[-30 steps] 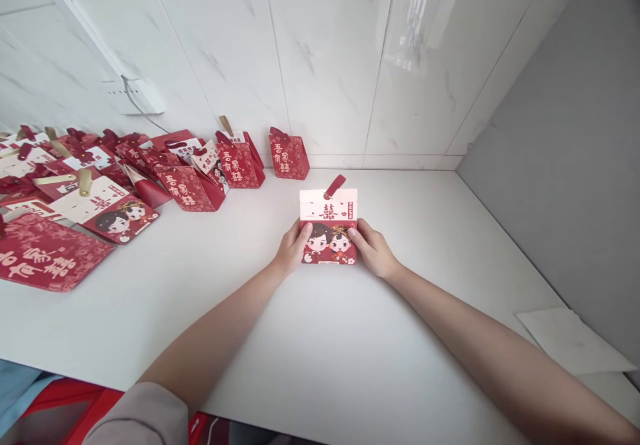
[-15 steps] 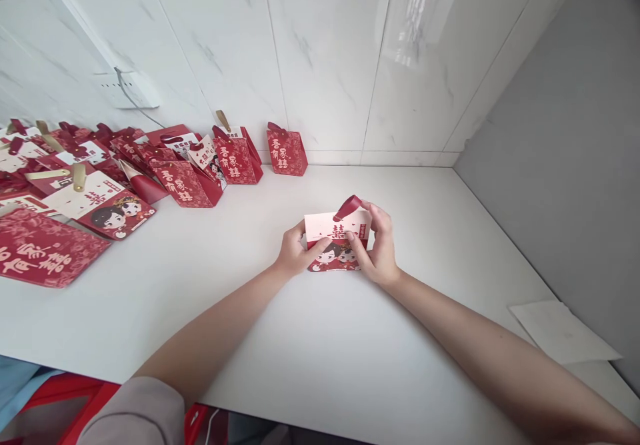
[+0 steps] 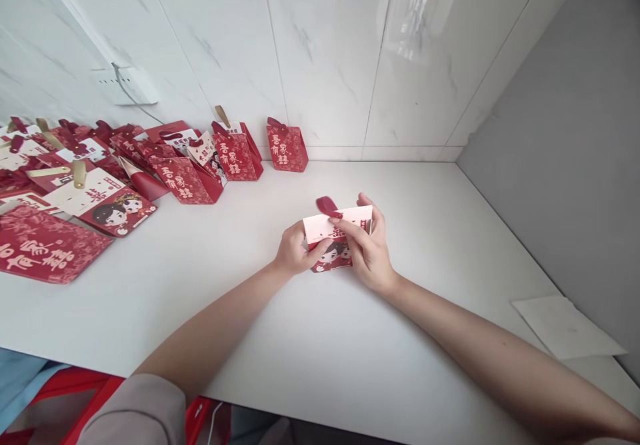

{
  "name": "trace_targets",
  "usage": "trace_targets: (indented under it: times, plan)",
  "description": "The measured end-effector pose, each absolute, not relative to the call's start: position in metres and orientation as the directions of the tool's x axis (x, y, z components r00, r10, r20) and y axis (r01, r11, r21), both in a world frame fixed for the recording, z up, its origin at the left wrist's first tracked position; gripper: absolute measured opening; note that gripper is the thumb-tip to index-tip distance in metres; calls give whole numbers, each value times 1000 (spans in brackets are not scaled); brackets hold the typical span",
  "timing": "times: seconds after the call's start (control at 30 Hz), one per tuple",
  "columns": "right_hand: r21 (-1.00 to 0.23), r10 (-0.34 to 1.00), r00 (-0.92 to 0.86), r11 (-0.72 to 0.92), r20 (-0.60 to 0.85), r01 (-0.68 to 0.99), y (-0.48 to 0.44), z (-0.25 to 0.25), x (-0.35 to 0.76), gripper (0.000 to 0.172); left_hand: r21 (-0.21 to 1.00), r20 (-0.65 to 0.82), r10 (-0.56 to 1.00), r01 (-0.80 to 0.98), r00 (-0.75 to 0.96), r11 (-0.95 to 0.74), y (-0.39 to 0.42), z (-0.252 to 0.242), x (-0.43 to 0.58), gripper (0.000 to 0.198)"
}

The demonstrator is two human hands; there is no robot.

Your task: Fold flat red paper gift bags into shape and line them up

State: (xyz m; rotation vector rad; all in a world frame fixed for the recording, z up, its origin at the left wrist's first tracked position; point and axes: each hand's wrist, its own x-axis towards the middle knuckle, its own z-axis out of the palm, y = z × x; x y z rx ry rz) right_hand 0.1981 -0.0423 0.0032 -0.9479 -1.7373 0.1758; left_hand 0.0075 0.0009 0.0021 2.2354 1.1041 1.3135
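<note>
Above the white tabletop I hold a red and white paper gift box (image 3: 331, 256) printed with two cartoon figures. A dark red ribbon loop (image 3: 327, 206) sticks up from its top edge and leans left. My left hand (image 3: 296, 250) grips the box's left side, thumb on the front and fingers behind. On the right side my right hand (image 3: 373, 248) is closed around the box, its thumb reaching across the front to the foot of the ribbon. The fingers behind the box are partly hidden.
Many similar boxes crowd the table's left; a single red box (image 3: 287, 148) stands by the tiled wall. White paper (image 3: 567, 327) lies at the right near the grey panel (image 3: 560, 165). A wall socket (image 3: 127, 86) with a cable is at the back left, a red stool (image 3: 75, 398) below the front edge.
My right thumb has moved up and left across the box front to the ribbon's base. The ribbon loop has swung from leaning right to leaning left. My left hand keeps its grip.
</note>
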Motion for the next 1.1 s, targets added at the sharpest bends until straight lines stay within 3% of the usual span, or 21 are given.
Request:
trace_targets:
  times: [0.23,0.5,0.63,0.83,0.93,1.1]
  plan:
    - [-530,644,-69,681,762,506,-41,2,198,40,632,579,760,426,295,-647,2,1,7,34]
    - [-529,657,-79,668,750,523,-35,0,201,48,870,399,881,198,254,-451,-2,18,15,39]
    - [-509,639,-118,698,760,503,-35,-1,200,56,948,274,886,52,373,-315,5,54,16,39]
    - [-471,642,-211,712,737,520,-36,-4,200,63,896,208,863,264,460,-357,12,95,9,39]
    - [-439,612,-244,742,752,507,-37,-4,201,64,887,235,869,269,435,-375,11,93,8,44]
    - [-412,587,-243,754,773,511,-37,-2,201,60,867,286,830,239,478,-437,13,84,6,36]
